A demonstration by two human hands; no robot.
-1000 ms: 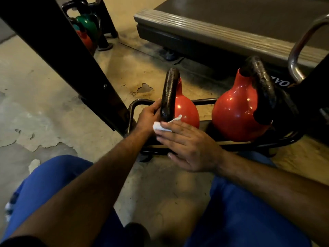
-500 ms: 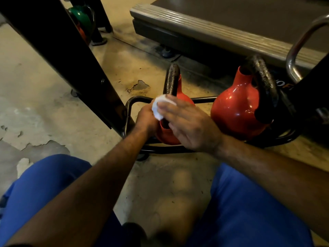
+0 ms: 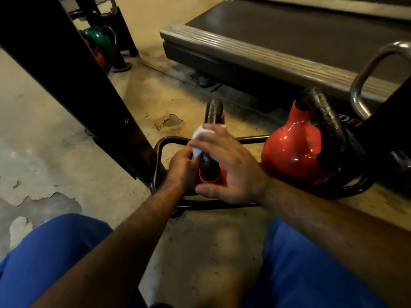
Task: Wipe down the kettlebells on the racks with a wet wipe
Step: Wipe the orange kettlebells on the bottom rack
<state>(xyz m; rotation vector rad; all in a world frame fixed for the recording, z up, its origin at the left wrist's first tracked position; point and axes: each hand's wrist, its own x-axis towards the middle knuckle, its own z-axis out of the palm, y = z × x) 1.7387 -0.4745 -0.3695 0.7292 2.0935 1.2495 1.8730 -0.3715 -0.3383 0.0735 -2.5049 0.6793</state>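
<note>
A: What is seen of the floor and the room?

B: A worn concrete floor (image 3: pixel 55 156) is seen, with patches of its coating peeled away on the left and a chipped spot ahead. A treadmill deck (image 3: pixel 278 47) with a ribbed grey edge lies across the upper right. A thick black post (image 3: pixel 73 85) slants across the left. Blue trouser legs (image 3: pixel 311 270) fill the lower corners.

A: Where is the wipe held against the kettlebell?

B: The white wet wipe (image 3: pixel 198 138) is pressed by the right hand (image 3: pixel 226 167) against the black handle (image 3: pixel 213 116) of the nearer red kettlebell (image 3: pixel 216 176). The fingers of that hand are curved over the handle with the wipe pinned beneath them, and the thumb lies low along the near side. The left hand (image 3: pixel 181 170) is set against the left side of the same kettlebell; its fingers are curled inward, but whether something is truly gripped cannot be told. Most of the red body is hidden by both hands.

A: And what is held by the racks?

B: The low black tubular rack (image 3: pixel 164 143) on the floor carries that kettlebell at its left end and a larger red kettlebell (image 3: pixel 291 152) to the right, well apart from the hands. At the right edge a chrome handle (image 3: pixel 367 72) is seen. Far back on the left a second rack (image 3: pixel 120 56) is seen holding a green kettlebell (image 3: pixel 100 40) above an orange-red one.
</note>
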